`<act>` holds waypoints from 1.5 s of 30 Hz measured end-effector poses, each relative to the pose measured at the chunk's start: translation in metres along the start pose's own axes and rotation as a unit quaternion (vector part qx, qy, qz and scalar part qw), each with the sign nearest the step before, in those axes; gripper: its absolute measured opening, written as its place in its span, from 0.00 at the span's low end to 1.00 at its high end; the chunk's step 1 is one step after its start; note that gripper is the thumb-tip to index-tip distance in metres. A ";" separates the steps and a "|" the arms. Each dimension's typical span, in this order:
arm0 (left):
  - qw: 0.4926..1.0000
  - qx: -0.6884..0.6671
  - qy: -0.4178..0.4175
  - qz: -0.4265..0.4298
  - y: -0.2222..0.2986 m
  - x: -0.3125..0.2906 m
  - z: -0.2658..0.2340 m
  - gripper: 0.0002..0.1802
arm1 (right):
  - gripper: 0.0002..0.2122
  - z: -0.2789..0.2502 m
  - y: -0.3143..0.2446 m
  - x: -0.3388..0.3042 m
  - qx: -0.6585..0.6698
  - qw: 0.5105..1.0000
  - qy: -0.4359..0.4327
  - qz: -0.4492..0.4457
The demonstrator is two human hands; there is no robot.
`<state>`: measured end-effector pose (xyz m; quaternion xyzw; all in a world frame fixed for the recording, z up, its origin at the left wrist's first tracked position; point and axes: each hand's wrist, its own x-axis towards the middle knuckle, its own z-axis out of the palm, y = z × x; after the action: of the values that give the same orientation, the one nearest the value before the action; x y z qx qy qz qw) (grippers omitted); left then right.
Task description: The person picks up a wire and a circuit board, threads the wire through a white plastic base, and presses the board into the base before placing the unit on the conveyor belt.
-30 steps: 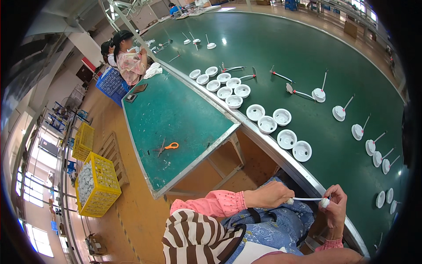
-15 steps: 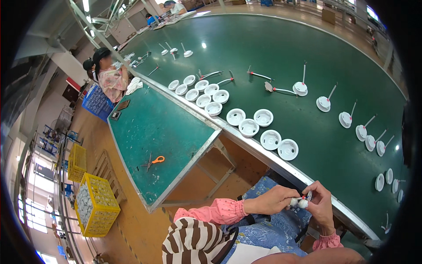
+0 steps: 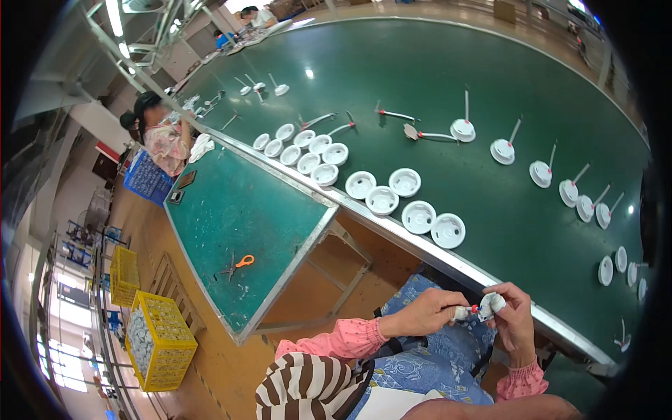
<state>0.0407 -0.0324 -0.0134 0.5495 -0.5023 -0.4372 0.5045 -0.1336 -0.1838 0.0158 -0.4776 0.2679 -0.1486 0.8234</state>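
Observation:
Close together over my lap, both hands are closed around a small white part with a red piece (image 3: 475,309). My left hand (image 3: 422,312) pinches it from the left, with white wrapping at the thumb tip. From the other side my right hand (image 3: 516,318) grips its pale end, white material showing between thumb and fingers. The fingers hide most of the part, so its full shape cannot be made out. Just beyond the hands, near the belt's metal edge, sit several round white cups with holes, the nearest cup (image 3: 448,230) among them.
A green conveyor belt (image 3: 504,77) carries several white discs with upright stems, one disc (image 3: 502,151) among them. On the green side table (image 3: 238,203) lie orange-handled scissors (image 3: 244,261). A yellow crate (image 3: 164,343) stands on the floor. A co-worker (image 3: 164,140) sits at far left.
My hands have drawn slightly apart, showing the red piece between them. The right hand has turned, its white-wrapped thumb now higher. The whole view has shifted a little.

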 end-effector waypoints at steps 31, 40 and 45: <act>0.831 0.523 0.145 0.124 -0.005 0.119 -0.013 0.44 | 0.09 -0.070 -0.013 -0.039 0.252 0.934 0.152 -0.200; 0.892 0.434 -0.033 0.120 -0.009 0.166 -0.046 0.45 | 0.09 -0.068 -0.019 -0.029 0.228 0.925 0.130 -0.276; 0.914 0.389 -0.018 0.111 -0.016 0.164 -0.022 0.42 | 0.09 -0.049 -0.022 -0.023 0.152 0.921 0.189 -0.304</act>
<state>0.0823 -0.1926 -0.0231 0.6351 -0.6993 -0.1580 0.2875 -0.1807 -0.2173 0.0221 -0.3679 0.2353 -0.5181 0.7354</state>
